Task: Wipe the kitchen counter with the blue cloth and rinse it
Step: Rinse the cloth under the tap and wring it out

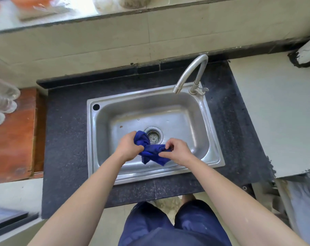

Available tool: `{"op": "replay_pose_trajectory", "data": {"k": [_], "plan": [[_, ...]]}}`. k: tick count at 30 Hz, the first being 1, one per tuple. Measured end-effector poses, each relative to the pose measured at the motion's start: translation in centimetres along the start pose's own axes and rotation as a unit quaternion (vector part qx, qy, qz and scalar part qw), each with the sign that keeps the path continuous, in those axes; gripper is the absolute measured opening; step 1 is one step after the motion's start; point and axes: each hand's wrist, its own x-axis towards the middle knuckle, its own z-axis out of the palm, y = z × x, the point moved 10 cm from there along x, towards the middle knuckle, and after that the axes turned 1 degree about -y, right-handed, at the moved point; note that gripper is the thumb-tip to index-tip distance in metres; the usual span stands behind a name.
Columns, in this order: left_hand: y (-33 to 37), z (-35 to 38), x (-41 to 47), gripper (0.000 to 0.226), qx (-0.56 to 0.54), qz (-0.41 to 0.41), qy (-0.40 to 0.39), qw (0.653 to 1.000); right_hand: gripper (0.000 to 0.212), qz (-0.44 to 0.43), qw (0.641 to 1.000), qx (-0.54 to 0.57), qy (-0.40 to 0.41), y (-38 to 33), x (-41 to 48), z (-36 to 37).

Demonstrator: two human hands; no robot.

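Now your left hand (pixel 128 147) and right hand (pixel 177 151) clamp fingers on the blue cloth (pixel 150 150), bunched over the sink (pixel 213 132) near its drain (pixel 154 135).

Head camera (wide-angle) looks steeply down, close over sink (pixel 168 110).

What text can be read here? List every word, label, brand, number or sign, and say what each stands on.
None: no word, number, brand or sign can be read in this view.
The sink, the faucet and the blue cloth show no marking.
The wrapped items on the ledge and the clear containers at the left are too blurred to tell whether they bear labels.
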Motion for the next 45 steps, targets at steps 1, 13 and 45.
{"op": "replay_pose_trajectory", "data": {"k": [1,13,45], "plan": [[0.2,-1.0,-0.2,0.017,0.056,0.014,0.024,0.998,0.037,-0.007,1.0,0.015,0.003,-0.3,0.0,0.2],[5.8,-3.4,-3.8,0.028,0.045,0.133,-0.139,0.98,0.062,-0.165,0.975,-0.094,-0.118,-7.5,-0.5,2.2],[6.3,-6.5,-5.2,0.028,-0.096,0.119,-0.038,0.987,0.133,-0.22,0.966,-0.134,-0.025,-12.6,-3.1,-1.1]]}}
